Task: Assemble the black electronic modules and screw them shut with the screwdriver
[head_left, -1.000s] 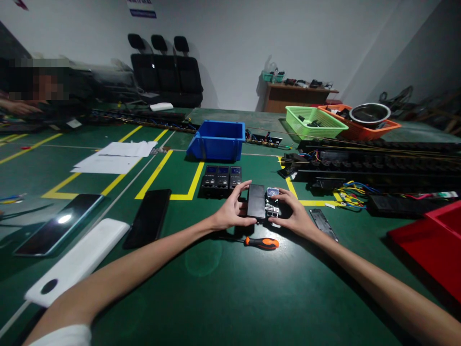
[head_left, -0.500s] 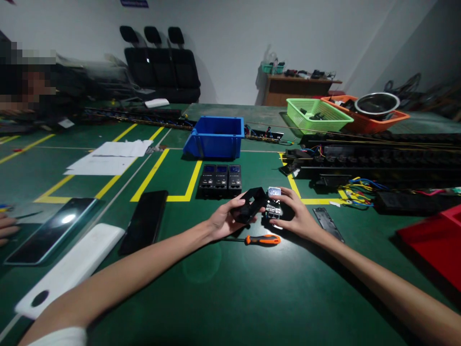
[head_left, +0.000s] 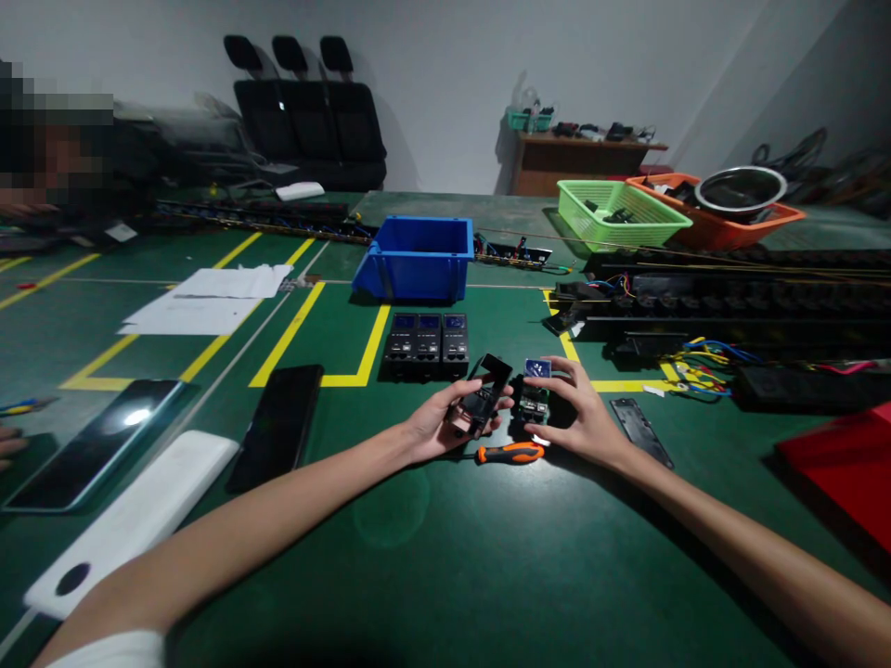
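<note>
My left hand [head_left: 432, 425] is closed around a black plastic housing [head_left: 485, 390], tilted so that its openings face up. Just to its right, my right hand [head_left: 585, 413] grips a small circuit board [head_left: 535, 399] by its edge between thumb and fingers; a small display and metal sockets show on it. The board and the housing are apart, with a narrow gap between them. Below them on the green table lies an orange and black screwdriver [head_left: 511, 453], its shaft pointing left. Three finished-looking black modules [head_left: 426, 345] with small screens stand side by side beyond my left hand.
Behind the modules sits a blue bin [head_left: 421, 274]. A flat black cover [head_left: 640, 431] lies right of my right hand, near a red bin [head_left: 845, 464]. Long black rails [head_left: 696, 334] with loose wires occupy the right. Phones [head_left: 278, 427] and papers [head_left: 201, 301] lie left; another person's hand shows at far left.
My left hand has turned the housing so that its openings now face me more. The circuit board in my right hand has shifted slightly right and tilted. The view has moved a little.
</note>
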Available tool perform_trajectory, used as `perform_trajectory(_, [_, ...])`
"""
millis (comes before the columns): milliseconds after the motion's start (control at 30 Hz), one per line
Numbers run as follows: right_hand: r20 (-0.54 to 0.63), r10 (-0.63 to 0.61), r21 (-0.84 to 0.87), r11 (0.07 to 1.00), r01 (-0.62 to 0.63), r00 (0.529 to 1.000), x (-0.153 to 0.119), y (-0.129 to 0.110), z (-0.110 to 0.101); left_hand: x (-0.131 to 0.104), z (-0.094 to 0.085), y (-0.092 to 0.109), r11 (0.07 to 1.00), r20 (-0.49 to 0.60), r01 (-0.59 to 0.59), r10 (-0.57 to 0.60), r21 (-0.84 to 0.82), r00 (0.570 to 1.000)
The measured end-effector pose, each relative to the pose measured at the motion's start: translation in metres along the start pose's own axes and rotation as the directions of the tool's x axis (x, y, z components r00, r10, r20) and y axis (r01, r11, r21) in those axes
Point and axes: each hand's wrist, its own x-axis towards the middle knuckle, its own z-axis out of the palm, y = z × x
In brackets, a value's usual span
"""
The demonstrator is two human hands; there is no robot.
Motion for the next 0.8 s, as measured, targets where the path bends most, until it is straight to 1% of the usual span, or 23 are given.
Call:
perform_trajectory(67, [0.003, -0.006, 0.004, 1.000, 0.006, 1.000, 0.000, 0.000, 0.000, 0.000, 0.002, 0.000, 1.000, 0.022, -0.018, 0.017, 0.016, 1.000])
perform_trajectory(167, [0.004, -0.032, -0.001, 0.999, 0.032, 0.999, -0.001, -0.002, 0.001, 0.000, 0.002, 0.000, 1.000, 0.020, -0.012, 0.012, 0.003, 1.000])
perform_trajectory(333, [0.052, -0.124, -0.042, 0.991, 0.126, 0.991, -0.002, -0.007, 0.000, 0.001, 0.001, 0.000, 1.000, -0.017, 0.009, -0.009, -0.030, 1.000])
perform_trajectory(467, [0.051, -0.161, -0.092, 0.982, 0.165, 0.986, -0.003, -0.009, 0.000, -0.001, 0.003, 0.000, 0.999, -0.041, 0.012, -0.014, -0.039, 0.999])
perform_trajectory(633, [0.085, -0.220, -0.167, 0.958, 0.231, 0.972, -0.002, -0.011, 0.000, -0.002, 0.005, 0.002, 1.000, -0.088, 0.021, -0.023, -0.019, 0.996])
perform_trajectory(800, [0.103, -0.210, -0.179, 0.957, 0.226, 0.972, -0.003, -0.013, -0.001, -0.002, 0.006, 0.003, 0.999, -0.110, 0.042, -0.044, -0.028, 0.993])
